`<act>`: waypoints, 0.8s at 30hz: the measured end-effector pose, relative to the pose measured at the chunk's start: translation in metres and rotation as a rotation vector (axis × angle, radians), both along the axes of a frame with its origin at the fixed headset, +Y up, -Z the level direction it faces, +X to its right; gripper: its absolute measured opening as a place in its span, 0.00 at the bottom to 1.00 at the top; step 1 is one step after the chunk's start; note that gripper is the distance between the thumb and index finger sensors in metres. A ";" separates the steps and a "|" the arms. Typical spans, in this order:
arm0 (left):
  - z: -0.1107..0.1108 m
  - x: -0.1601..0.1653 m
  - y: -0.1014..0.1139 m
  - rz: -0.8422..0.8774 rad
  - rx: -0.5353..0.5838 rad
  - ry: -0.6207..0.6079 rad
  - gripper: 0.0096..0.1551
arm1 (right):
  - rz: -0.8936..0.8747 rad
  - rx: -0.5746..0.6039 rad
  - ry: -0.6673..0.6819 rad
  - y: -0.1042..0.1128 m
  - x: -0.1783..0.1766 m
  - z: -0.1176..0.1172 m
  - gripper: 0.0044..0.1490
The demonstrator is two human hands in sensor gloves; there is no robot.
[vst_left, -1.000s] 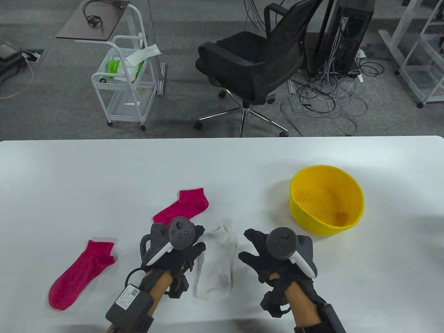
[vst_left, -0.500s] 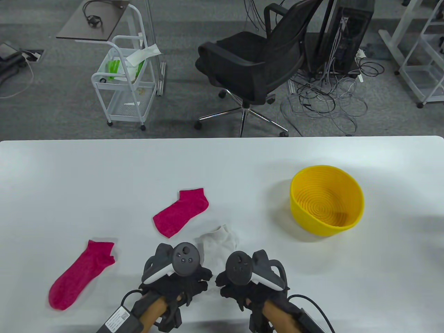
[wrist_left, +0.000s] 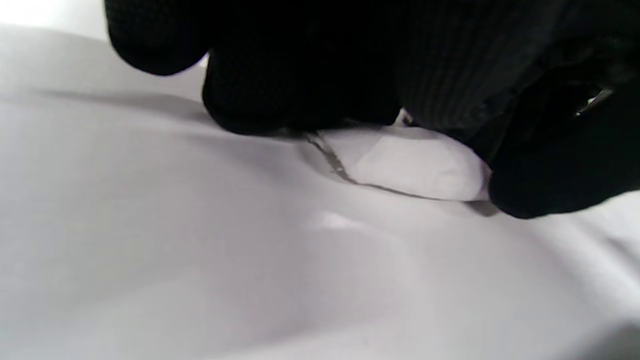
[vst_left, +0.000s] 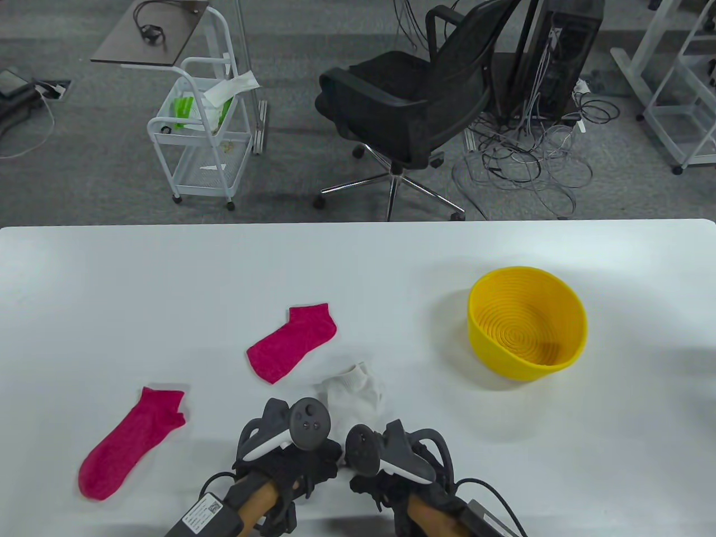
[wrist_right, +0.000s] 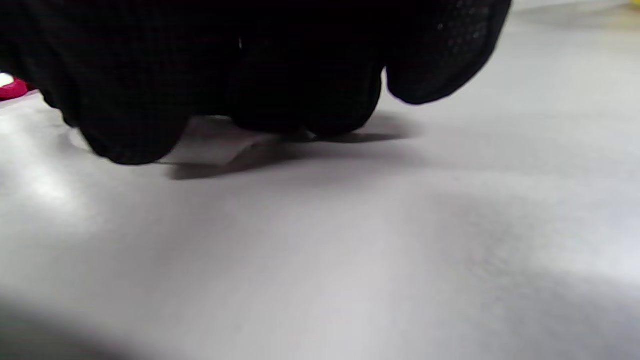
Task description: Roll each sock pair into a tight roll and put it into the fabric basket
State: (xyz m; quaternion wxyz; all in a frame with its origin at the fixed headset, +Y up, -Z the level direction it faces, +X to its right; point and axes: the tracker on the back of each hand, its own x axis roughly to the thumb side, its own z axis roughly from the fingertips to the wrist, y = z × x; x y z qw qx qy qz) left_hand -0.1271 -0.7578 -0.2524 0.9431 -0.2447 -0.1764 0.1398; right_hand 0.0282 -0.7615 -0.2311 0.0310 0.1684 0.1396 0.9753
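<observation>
A white sock pair (vst_left: 353, 390) lies near the table's front middle, its cuff end showing and its near end hidden under both hands. My left hand (vst_left: 316, 463) and right hand (vst_left: 370, 480) sit side by side on that near end. In the left wrist view the fingers (wrist_left: 300, 75) curl over the edge of the white sock pair (wrist_left: 415, 170) with the thumb against it. In the right wrist view the fingers (wrist_right: 300, 75) curl down onto the white sock pair (wrist_right: 215, 145). The yellow basket (vst_left: 576, 330) stands empty to the right.
Two pink socks lie apart on the white table (vst_left: 168, 291): one pink sock (vst_left: 293, 341) just behind the white pair, the other pink sock (vst_left: 131, 442) at the front left. Beyond the far edge stand an office chair (vst_left: 414, 100) and a white cart (vst_left: 201, 128).
Both hands drew back toward the near edge and came together over the white pair's near end. The right hand moved left from beside the sock and its fingers curled.
</observation>
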 end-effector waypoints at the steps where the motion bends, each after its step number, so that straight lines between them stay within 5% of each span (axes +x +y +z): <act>1: 0.000 0.000 0.000 -0.002 0.001 -0.002 0.28 | -0.007 0.013 -0.015 0.000 0.000 -0.001 0.31; 13: -0.001 0.002 -0.001 -0.008 0.051 0.019 0.23 | -0.097 -0.050 -0.120 0.000 0.006 -0.011 0.25; 19: -0.002 0.003 -0.001 -0.002 0.054 0.027 0.22 | -0.161 0.035 -0.035 0.027 0.015 -0.005 0.24; 24: -0.003 0.003 -0.001 0.002 0.052 0.034 0.22 | -0.033 0.011 0.023 0.014 0.001 0.000 0.26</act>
